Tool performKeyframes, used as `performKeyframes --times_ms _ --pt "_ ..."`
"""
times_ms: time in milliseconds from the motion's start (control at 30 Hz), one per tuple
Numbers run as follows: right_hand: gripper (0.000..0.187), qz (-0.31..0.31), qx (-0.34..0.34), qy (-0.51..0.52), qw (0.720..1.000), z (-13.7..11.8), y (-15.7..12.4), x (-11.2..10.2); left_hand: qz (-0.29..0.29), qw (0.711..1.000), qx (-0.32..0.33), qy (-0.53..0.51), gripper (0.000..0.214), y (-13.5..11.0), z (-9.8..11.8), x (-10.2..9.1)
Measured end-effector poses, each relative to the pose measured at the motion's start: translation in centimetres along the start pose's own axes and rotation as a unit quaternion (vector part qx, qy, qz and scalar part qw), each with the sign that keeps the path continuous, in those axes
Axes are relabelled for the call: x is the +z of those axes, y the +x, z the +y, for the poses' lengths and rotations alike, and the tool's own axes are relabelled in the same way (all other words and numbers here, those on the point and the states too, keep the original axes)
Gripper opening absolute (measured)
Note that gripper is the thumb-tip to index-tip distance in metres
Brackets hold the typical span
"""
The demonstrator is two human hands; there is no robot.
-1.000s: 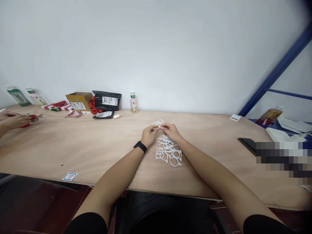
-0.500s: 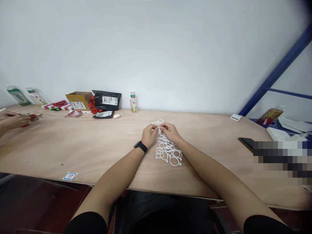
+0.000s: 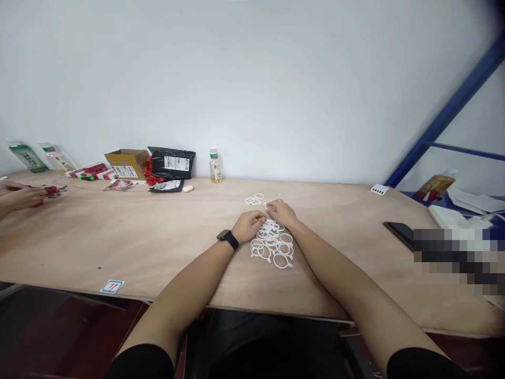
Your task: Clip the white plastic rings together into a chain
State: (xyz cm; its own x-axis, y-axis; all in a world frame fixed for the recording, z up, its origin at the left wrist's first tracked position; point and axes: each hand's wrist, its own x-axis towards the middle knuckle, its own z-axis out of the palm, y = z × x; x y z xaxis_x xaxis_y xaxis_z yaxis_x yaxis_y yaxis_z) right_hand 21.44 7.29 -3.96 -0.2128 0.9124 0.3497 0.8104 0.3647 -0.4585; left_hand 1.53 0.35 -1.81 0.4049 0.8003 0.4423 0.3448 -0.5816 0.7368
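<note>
On the plywood table (image 3: 118, 247), a loose pile of interlinked white plastic rings (image 3: 272, 246) lies just below my hands. My left hand (image 3: 248, 225) rests with curled fingers at the pile's upper left edge, and nothing shows in it. My right hand (image 3: 282, 212) sits above the pile, its fingertips at a small white plastic piece (image 3: 265, 205). A smaller cluster of white rings (image 3: 254, 199) lies just beyond my hands. A co-worker's hand (image 3: 21, 197) at the far left is beside red-handled pliers (image 3: 51, 192).
Along the wall stand a cardboard box (image 3: 126, 164), a black parcel (image 3: 172, 163) and a small bottle (image 3: 215, 168). A black phone (image 3: 399, 234) lies at the right, partly behind a pixelated patch. A blue metal frame (image 3: 445, 116) rises beyond the table's right end.
My hands have moved apart from their pinch over the rings. The left hand has dropped toward the pile, and the right hand has shifted slightly right.
</note>
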Motion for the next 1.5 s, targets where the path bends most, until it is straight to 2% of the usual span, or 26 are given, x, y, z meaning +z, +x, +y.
performKeyframes --times_ms 167,300,400,467,700,833,1067,1367,1500 --pt "0.010 -0.011 0.012 -0.033 0.999 -0.3 0.0 0.1 0.120 0.991 -0.056 -0.024 0.020 0.5 -1.4 -0.4" --pt "0.011 0.043 -0.027 0.043 0.998 -0.8 0.0 -0.3 0.178 0.978 -0.096 -0.049 0.025 1.0 -2.9 -0.9" --pt "0.013 0.069 -0.056 0.147 0.985 -2.2 -0.4 -0.6 0.181 0.976 -0.102 -0.068 0.026 1.1 -3.5 -0.8" --pt "0.014 0.063 -0.073 0.194 0.976 -3.4 -0.8 -0.7 0.181 0.975 -0.101 -0.084 0.028 1.1 -3.6 -0.6" --pt "0.011 0.044 -0.099 0.258 0.960 -6.1 -2.0 -0.7 0.206 0.964 -0.100 -0.135 0.023 1.4 -3.5 -0.7" --pt "0.025 0.027 -0.090 0.308 0.947 -6.2 -2.1 -0.7 0.204 0.962 -0.108 -0.144 0.019 1.5 -3.4 -0.8" --pt "0.023 0.027 -0.090 0.284 0.954 -6.6 -1.9 -0.9 0.185 0.968 -0.090 -0.144 0.023 1.3 -2.5 -0.6" --pt "0.020 0.022 -0.116 0.240 0.963 -6.9 -1.9 -1.2 0.174 0.970 -0.081 -0.150 0.022 1.4 -2.9 -0.8" --pt "0.022 0.005 -0.096 0.284 0.954 -6.3 -1.4 -0.5 0.185 0.968 -0.075 -0.155 0.016 1.5 -2.9 -0.6"
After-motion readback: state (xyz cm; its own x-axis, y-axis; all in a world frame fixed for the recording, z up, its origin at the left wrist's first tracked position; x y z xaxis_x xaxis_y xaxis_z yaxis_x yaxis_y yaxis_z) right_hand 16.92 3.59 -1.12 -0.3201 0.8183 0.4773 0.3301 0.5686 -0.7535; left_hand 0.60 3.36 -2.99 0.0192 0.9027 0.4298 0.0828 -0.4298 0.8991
